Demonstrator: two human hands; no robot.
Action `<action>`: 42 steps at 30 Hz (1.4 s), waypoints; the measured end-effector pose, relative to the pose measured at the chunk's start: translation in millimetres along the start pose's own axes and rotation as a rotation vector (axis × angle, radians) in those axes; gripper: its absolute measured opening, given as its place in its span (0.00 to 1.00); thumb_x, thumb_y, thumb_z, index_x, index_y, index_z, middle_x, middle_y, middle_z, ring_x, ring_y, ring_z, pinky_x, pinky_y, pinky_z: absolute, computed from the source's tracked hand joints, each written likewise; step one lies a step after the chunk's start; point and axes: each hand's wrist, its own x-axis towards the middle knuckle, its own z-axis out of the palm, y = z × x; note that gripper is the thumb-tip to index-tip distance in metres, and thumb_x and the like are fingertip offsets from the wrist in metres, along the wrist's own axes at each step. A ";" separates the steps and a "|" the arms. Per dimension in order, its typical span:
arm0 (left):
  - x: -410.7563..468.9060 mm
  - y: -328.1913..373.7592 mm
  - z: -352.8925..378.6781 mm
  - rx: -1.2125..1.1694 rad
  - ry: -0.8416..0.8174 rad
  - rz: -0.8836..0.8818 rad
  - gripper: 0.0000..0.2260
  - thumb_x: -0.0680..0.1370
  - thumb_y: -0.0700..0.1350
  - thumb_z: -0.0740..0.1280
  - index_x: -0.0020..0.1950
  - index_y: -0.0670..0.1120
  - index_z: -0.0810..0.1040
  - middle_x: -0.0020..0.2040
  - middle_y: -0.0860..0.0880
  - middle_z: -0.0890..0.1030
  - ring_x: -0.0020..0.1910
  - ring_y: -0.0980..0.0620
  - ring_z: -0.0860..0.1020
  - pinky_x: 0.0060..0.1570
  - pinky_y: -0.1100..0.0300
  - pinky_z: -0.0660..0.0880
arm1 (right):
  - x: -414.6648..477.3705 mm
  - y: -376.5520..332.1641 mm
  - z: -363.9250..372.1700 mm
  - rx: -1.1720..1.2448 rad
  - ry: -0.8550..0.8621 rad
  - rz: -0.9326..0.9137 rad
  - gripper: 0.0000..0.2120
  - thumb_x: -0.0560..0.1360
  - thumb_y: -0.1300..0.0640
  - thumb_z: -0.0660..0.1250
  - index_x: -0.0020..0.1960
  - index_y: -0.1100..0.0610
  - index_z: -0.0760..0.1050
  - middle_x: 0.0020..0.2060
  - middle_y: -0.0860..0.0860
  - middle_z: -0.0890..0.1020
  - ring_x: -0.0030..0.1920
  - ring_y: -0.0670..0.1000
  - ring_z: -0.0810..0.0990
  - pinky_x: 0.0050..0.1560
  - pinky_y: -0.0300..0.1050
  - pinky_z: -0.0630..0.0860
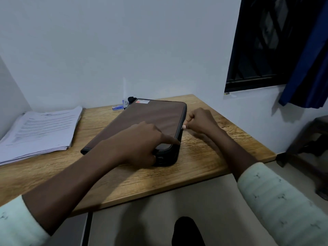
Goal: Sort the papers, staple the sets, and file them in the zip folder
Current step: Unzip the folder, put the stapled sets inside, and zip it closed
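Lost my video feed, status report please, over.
Left hand pressing near corner of brown fabric zip folder. Right hand pinching its zipper pull on right edge. White paper stack untouched, left on wooden desk. Nothing obstructing.

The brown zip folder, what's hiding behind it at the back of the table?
Behind the brown zip folder peek a small blue-and-white box, something black and a few small bits I can't identify. The folder covers their lower parts, so I can't tell what they are.

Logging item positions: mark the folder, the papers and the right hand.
folder [145, 119], head view, brown top panel
papers [40, 130], head view, top sheet
right hand [200, 120], head view, back of fist
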 end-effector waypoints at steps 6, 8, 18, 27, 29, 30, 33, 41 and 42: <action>-31.3 -9.7 -9.2 -0.164 -0.309 -0.015 0.31 0.73 0.53 0.72 0.70 0.72 0.62 0.43 0.58 0.78 0.44 0.61 0.74 0.48 0.61 0.73 | 13.3 3.6 8.4 0.004 -0.061 -0.016 0.04 0.71 0.58 0.75 0.43 0.59 0.82 0.38 0.47 0.81 0.40 0.44 0.78 0.33 0.37 0.68; -38.4 -19.4 -16.3 -0.410 -0.391 -0.077 0.20 0.75 0.57 0.71 0.64 0.71 0.72 0.45 0.58 0.81 0.45 0.62 0.78 0.50 0.65 0.74 | 13.2 2.5 8.6 -0.005 -0.110 -0.057 0.04 0.73 0.58 0.74 0.44 0.59 0.82 0.38 0.46 0.81 0.41 0.45 0.77 0.33 0.36 0.67; 66.7 -11.8 36.3 -0.350 0.017 -0.550 0.41 0.68 0.74 0.65 0.73 0.52 0.63 0.65 0.46 0.75 0.63 0.44 0.75 0.58 0.47 0.74 | 23.9 -1.2 2.2 -0.004 -0.176 -0.037 0.09 0.71 0.56 0.75 0.46 0.61 0.82 0.44 0.53 0.84 0.48 0.51 0.81 0.43 0.43 0.75; 88.5 -14.0 23.4 -0.345 -0.217 -0.577 0.31 0.74 0.67 0.66 0.69 0.49 0.67 0.57 0.43 0.75 0.48 0.44 0.75 0.36 0.57 0.72 | 32.9 4.3 2.1 0.057 -0.173 -0.008 0.07 0.70 0.58 0.77 0.44 0.60 0.83 0.36 0.47 0.80 0.41 0.45 0.78 0.36 0.38 0.70; 86.9 -12.4 19.8 -0.367 -0.239 -0.577 0.30 0.75 0.65 0.66 0.69 0.49 0.66 0.50 0.46 0.73 0.40 0.48 0.74 0.29 0.59 0.71 | 34.9 4.1 0.8 0.052 -0.176 -0.007 0.07 0.70 0.59 0.77 0.44 0.61 0.83 0.38 0.49 0.82 0.45 0.49 0.81 0.41 0.40 0.74; 86.1 -12.9 18.4 -0.363 -0.238 -0.575 0.29 0.75 0.64 0.66 0.69 0.49 0.67 0.47 0.47 0.73 0.38 0.50 0.74 0.29 0.59 0.72 | 36.1 4.2 0.7 0.043 -0.178 -0.012 0.07 0.69 0.59 0.77 0.43 0.61 0.83 0.39 0.50 0.83 0.45 0.50 0.81 0.42 0.41 0.75; 88.9 -14.2 11.6 -0.346 -0.225 -0.563 0.27 0.73 0.62 0.70 0.64 0.47 0.71 0.51 0.46 0.76 0.41 0.48 0.76 0.37 0.55 0.78 | 33.2 5.1 -4.4 0.013 -0.216 -0.029 0.10 0.68 0.59 0.77 0.34 0.59 0.77 0.37 0.53 0.83 0.39 0.50 0.81 0.39 0.42 0.74; 93.8 -9.5 12.3 -0.386 -0.042 -0.473 0.21 0.73 0.55 0.72 0.62 0.46 0.75 0.53 0.45 0.81 0.52 0.45 0.79 0.47 0.57 0.74 | 30.0 15.5 -16.0 0.098 -0.224 -0.001 0.09 0.67 0.62 0.77 0.34 0.60 0.78 0.36 0.55 0.84 0.35 0.50 0.79 0.39 0.47 0.77; 91.2 -11.9 7.0 -0.426 -0.056 -0.470 0.21 0.74 0.54 0.71 0.63 0.46 0.75 0.52 0.46 0.82 0.51 0.46 0.80 0.47 0.56 0.75 | 31.8 17.0 -16.3 0.102 -0.195 0.007 0.09 0.68 0.61 0.77 0.34 0.59 0.77 0.38 0.55 0.84 0.37 0.51 0.80 0.42 0.49 0.79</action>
